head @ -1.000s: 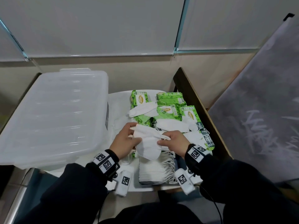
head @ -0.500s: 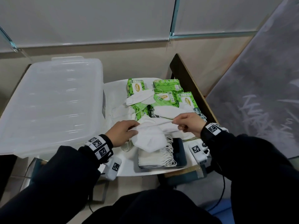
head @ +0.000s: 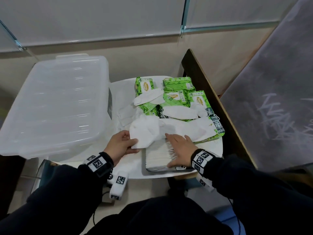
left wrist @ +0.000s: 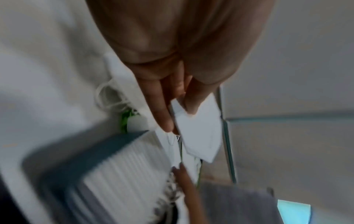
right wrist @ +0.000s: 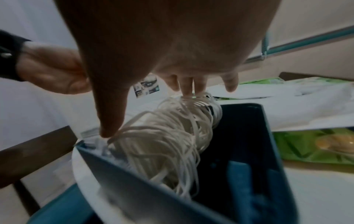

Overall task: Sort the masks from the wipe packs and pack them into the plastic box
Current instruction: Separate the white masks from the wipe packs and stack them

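Note:
My left hand (head: 126,145) pinches a folded white mask (head: 144,133) between thumb and fingers; in the left wrist view the mask (left wrist: 199,130) hangs from that pinch. My right hand (head: 176,146) lies with fingers spread over a stack of white masks (head: 157,155) in a dark blue tray (right wrist: 249,136); its fingertips (right wrist: 186,86) touch the ear loops (right wrist: 168,128). Behind lie green wipe packs (head: 176,97) with loose masks (head: 179,111) on and between them. The clear plastic box (head: 55,106) stands to the left, lid on.
Everything sits on a small round white table (head: 215,150). A dark wooden board (head: 210,99) stands along its right side, with a grey panel (head: 271,102) beyond. A beige wall and window frame lie behind.
My right hand let go of the mask and dropped back onto the stack near me. My left hand keeps the mask and has lifted it slightly leftward.

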A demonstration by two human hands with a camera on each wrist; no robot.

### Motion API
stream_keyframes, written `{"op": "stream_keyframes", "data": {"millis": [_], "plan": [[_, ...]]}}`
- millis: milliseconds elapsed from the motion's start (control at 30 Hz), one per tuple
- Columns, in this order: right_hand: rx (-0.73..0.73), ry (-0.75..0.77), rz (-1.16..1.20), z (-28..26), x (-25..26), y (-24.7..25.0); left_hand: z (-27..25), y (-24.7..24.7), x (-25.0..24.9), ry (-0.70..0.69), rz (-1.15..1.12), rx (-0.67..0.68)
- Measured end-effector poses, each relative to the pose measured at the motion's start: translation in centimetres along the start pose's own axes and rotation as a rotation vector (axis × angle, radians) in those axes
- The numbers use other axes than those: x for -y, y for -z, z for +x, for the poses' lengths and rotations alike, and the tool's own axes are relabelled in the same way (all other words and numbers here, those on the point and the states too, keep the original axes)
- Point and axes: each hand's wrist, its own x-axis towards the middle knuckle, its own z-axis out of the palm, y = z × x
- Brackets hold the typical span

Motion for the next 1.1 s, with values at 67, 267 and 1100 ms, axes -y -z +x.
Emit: {"op": "stream_keyframes", "data": {"millis": [67, 267, 1100], "plan": [[-0.033, -0.014, -0.023, 0.8, -0.2, 0.9, -0.8, -0.2, -0.5, -0.174, 0.269, 0.052], [0.017, -0.005, -0.105, 2.4, -1.8, 1.1, -1.9, -1.6, -0.8, -0.754, 1.124, 0.307], [-0.169, 0.067, 0.006, -2.7, 2.4, -2.3, -0.1, -4.2, 4.7, -0.978, 1.472, 0.382]]}}
